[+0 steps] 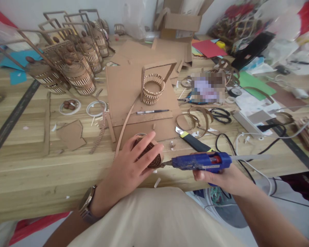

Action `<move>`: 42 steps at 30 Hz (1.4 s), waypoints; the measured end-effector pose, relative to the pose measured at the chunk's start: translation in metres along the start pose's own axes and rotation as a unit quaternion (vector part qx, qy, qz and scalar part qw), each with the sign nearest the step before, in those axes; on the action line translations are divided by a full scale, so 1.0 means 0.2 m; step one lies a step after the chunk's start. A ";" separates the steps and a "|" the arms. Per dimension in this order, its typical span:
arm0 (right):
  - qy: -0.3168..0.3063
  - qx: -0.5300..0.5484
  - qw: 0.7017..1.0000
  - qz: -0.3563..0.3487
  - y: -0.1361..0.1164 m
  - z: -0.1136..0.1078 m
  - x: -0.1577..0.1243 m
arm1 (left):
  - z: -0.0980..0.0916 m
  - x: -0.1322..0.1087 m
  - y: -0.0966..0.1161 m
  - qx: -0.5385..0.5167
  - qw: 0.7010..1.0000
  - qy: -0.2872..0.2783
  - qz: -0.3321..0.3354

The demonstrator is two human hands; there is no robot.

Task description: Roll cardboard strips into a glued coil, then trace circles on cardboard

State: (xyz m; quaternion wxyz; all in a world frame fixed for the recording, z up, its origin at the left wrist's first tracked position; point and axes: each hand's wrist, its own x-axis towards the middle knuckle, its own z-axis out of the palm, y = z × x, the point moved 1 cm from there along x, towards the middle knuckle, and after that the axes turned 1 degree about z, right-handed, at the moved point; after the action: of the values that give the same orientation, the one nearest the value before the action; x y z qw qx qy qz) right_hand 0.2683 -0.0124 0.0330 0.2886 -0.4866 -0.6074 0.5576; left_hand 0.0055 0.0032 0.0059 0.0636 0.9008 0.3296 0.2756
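open box [180, 27] at back | red sheet [209, 49] right of box | pen [154, 111] on cardboard [126, 85] | scissors [220, 115] near cutter [197, 141] | white ring [79, 105] around brown balls [69, 104] | green sheet [257, 85] at right | bin [231, 218] below table [23, 181] edge

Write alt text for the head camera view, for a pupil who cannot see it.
A person's right hand holds a blue glue gun with its tip at a small brown woven piece held in the left hand. Beyond them on a wooden table, a small handled basket stands on cardboard, with a group of lidded, handled baskets farther left.
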 end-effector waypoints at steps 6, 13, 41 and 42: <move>-0.007 -0.014 1.000 -0.017 0.00 -0.01 0.00 | 0.00 0.00 0.00 -0.007 1.000 -0.003 0.004; -0.016 -0.007 1.000 -0.006 0.01 -0.01 -0.01 | 0.00 -0.01 0.01 -0.021 1.000 -0.010 0.003; -0.030 -0.028 0.998 0.043 0.06 -0.02 -0.05 | 0.00 -0.02 0.04 -0.052 0.998 0.021 -0.023; -0.031 -0.024 0.998 0.041 0.06 -0.01 -0.05 | 0.01 -0.02 0.04 -0.057 0.998 0.024 -0.027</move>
State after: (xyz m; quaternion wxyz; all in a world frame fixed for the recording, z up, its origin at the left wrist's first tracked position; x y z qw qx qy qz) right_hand 0.2775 -0.0214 0.0232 0.2351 -0.5005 -0.6090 0.5687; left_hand 0.0084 -0.0056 0.0057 0.1147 0.8793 0.3392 0.3141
